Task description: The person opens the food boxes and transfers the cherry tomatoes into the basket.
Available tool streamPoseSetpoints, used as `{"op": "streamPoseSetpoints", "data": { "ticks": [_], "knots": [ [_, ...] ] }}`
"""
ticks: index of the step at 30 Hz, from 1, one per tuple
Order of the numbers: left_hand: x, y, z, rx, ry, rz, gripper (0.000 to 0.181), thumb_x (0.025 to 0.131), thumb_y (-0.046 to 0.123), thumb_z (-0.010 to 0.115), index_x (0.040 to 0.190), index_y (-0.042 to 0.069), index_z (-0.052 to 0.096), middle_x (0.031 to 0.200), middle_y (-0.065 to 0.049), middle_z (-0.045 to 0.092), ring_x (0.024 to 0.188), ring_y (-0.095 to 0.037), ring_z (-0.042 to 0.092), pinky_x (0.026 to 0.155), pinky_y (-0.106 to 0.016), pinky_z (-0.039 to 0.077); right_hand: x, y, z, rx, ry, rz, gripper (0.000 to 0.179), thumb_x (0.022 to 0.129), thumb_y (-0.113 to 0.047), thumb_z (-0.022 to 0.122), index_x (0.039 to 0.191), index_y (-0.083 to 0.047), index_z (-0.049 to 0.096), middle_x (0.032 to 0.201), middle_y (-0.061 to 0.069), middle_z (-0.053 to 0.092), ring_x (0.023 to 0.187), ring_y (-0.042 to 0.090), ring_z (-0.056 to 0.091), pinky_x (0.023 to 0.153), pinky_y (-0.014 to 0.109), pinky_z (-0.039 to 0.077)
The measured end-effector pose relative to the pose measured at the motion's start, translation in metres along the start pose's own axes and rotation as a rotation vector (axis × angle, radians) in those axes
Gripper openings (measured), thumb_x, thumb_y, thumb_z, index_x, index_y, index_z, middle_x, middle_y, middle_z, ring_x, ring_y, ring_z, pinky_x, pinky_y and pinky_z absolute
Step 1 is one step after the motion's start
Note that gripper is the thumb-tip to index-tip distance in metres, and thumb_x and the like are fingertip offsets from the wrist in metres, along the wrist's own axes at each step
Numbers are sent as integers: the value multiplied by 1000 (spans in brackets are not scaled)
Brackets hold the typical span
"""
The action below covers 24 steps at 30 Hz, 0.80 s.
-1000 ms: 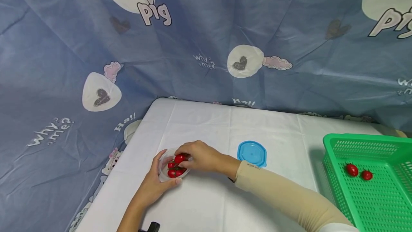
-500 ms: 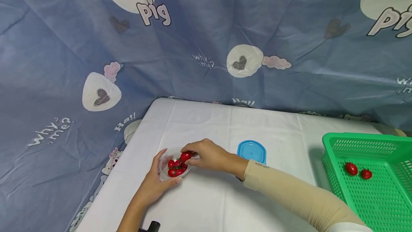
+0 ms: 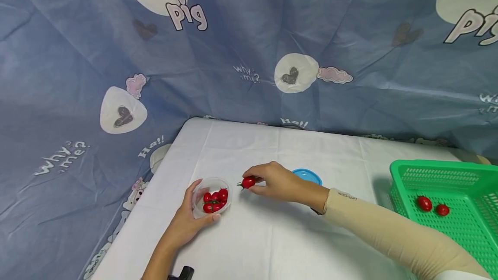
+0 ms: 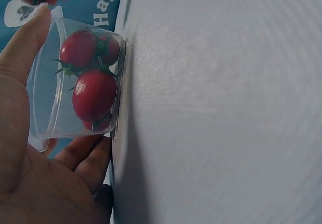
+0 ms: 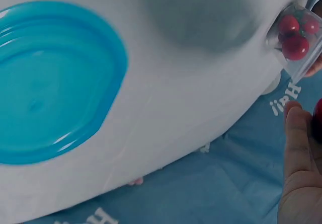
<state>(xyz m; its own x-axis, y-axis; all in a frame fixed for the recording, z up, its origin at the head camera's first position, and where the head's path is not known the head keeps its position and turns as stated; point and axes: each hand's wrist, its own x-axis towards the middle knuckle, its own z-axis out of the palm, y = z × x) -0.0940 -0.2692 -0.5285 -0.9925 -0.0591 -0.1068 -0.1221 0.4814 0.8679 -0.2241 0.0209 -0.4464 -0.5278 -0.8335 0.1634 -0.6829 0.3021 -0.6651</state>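
**One tomato (image 3: 249,182) past the rim of the tub (image 3: 212,184), in the pinch of your right hand (image 3: 274,182)**

At the lower left, your left hand (image 3: 188,217) grips the tub, thumb and fingers on opposite sides; the tub stands upright on the counter (image 3: 249,237), and its stemmed tomatoes (image 3: 208,208) bunch towards its right side; the counter's left edge slants down the frame near your left forearm, so there seems little room to shift that way.

Just right of the tub, your right hand holds the single tomato between thumb and fingers, its green stem pointing left; a second ago that hand was down in the tub, and now a gap shows between them; I judge the tomato has been lifted out, so the rim should no longer catch it.

Further right, the blue lid (image 3: 306,174) lies on the counter, partly hidden by your right hand; the roomiest stretch looks to be the counter nearer you, under your sleeve (image 3: 373,217); at the right, the frame cuts off the green basket (image 3: 443,165), which holds two loose tomatoes (image 3: 424,203); its raised wall is the edge to mind, and I cannot tell whether your sleeve touches it.
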Motion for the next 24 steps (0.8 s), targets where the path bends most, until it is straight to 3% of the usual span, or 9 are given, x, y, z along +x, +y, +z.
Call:
{"op": "streamPoseSetpoints", "data": {
  "ticks": [16, 24],
  "knots": [
    [2, -1, 0, 10, -3, 7, 114, 79, 39, 94, 164, 30, 18, 160, -6, 47, 154, -38, 30, 117, -73, 18, -64, 10, -47, 9, 108, 48, 31, 93, -10, 81, 123, -8, 73, 112, -6, 76, 100, 7, 73, 90, 28, 58],
    [1, 0, 1, 9, -4, 5, 113, 79, 38, 93, 164, 32, 19, 160, -6, 47, 154, -38, 30, 117, -74, 17, -97, 11, -68, 11, 170, 128, 36, 90, -8, 83, 125, -8, 72, 112, -6, 75, 98, 6, 74, 85, 28, 60]
  ]
}}
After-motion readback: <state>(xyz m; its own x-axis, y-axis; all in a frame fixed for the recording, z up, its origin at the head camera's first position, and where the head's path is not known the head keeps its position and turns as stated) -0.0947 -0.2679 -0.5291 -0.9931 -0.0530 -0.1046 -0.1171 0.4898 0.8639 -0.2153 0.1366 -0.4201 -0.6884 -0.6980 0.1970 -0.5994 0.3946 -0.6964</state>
